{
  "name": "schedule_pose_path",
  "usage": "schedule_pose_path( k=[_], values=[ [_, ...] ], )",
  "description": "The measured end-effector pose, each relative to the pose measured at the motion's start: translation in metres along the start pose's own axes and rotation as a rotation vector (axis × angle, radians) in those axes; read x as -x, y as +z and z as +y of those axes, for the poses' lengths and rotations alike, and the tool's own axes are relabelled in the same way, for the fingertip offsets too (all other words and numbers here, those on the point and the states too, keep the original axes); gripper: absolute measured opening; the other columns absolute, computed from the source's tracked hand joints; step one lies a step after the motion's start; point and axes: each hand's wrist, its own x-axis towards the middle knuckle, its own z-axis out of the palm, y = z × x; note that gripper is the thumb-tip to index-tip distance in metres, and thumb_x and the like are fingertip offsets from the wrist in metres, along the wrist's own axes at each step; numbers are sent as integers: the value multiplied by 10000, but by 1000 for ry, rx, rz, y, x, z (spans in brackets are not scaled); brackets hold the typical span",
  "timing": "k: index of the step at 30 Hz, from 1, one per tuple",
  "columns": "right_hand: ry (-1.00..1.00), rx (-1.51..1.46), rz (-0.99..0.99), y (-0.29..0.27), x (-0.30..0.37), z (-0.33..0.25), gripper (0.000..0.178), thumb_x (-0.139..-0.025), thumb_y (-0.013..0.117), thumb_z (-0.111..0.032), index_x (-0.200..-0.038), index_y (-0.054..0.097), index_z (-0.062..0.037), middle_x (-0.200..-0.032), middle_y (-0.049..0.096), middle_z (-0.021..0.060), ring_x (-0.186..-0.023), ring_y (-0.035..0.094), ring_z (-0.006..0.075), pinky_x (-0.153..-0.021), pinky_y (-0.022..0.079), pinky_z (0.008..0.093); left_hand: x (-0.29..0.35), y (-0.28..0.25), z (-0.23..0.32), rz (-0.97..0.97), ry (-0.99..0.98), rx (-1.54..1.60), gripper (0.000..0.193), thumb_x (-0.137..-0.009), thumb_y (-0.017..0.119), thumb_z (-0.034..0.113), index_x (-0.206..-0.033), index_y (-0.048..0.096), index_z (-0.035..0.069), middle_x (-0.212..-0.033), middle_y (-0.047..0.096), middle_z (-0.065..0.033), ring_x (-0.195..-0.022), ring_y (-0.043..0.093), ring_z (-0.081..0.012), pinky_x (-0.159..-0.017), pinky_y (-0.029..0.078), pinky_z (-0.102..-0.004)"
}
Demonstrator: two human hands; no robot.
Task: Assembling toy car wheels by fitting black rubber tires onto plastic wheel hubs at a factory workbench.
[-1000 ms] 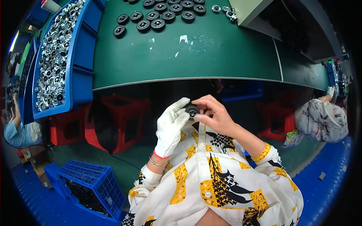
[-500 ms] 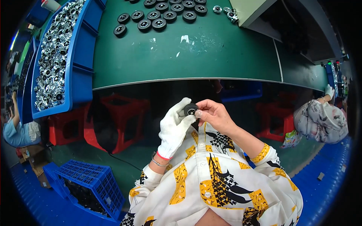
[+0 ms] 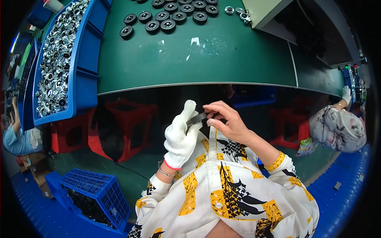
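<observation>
In front of my body, below the table edge, a small black wheel is tilted so that its dark tread faces up. My left hand, in a white knit glove, pinches it between thumb and fingers. My bare right hand is curled at the wheel's right side, thumb and fingertips against its edge. The wheel's hub face is turned out of sight. Several black wheels with silver-ringed centres lie on the green table ahead.
A blue bin of shiny silver hubs stands at the left. A few loose hubs lie by a pale metal housing. Red stools are under the table. A blue crate sits lower left. Co-workers sit on both sides.
The wheel has tilted from showing its hub face to showing its tread edge. My left hand has shifted slightly left, and my right fingers have moved over the wheel's right edge.
</observation>
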Motion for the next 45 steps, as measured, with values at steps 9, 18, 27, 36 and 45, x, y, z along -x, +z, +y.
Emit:
schedule_pose_path(
  k=[9, 18, 27, 36, 45],
  values=[
    [4, -3, -40, 4, 1, -9, 476, -726, 757, -59, -1165, 576, -23, -965, 586, 65, -772, 585, 122, -676, 507, 248, 1, 1, 1, 79, 5, 33, 534, -814, 518, -146, -1329, 454, -21, -1185, 602, -192, -1057, 624, -264, -908, 495, -320],
    [-75, 92, 17, 4, -2, 0, 484, -668, 791, -40, -1120, 624, -86, -960, 558, 34, -786, 554, 117, -649, 485, 237, -5, -5, 5, -79, -635, 941, 386, -922, 527, 61, -1273, 460, -85, -1153, 581, -157, -954, 632, -199, -792, 568, -294],
    [-59, 39, -19, 2, -9, -2, 491, -667, 785, -25, -1123, 611, -82, -1018, 545, 44, -802, 555, 124, -668, 481, 239, -12, -6, 0, -72, -618, 1026, 406, -897, 561, 47, -1266, 457, -86, -1150, 581, -157, -967, 633, -199, -801, 570, -294],
    [-127, 201, -17, -22, -57, -43, 507, -692, 777, -44, -1115, 500, -5, -1062, 622, 112, -879, 613, 134, -737, 513, 269, -17, -18, -1, -149, -557, 824, 552, -950, 539, 279, -1343, 382, -76, -1117, 614, -179, -980, 631, -230, -854, 511, -327],
    [-480, 835, 31, -8, -184, -57, 486, -729, 757, -283, -1140, 578, -96, -941, 591, 105, -843, 594, 291, -704, 493, 384, -26, -32, 6, -38, -462, 635, 451, -947, 530, 144, -1325, 422, -75, -1122, 607, -182, -988, 621, -220, -873, 519, -336]
  ],
)
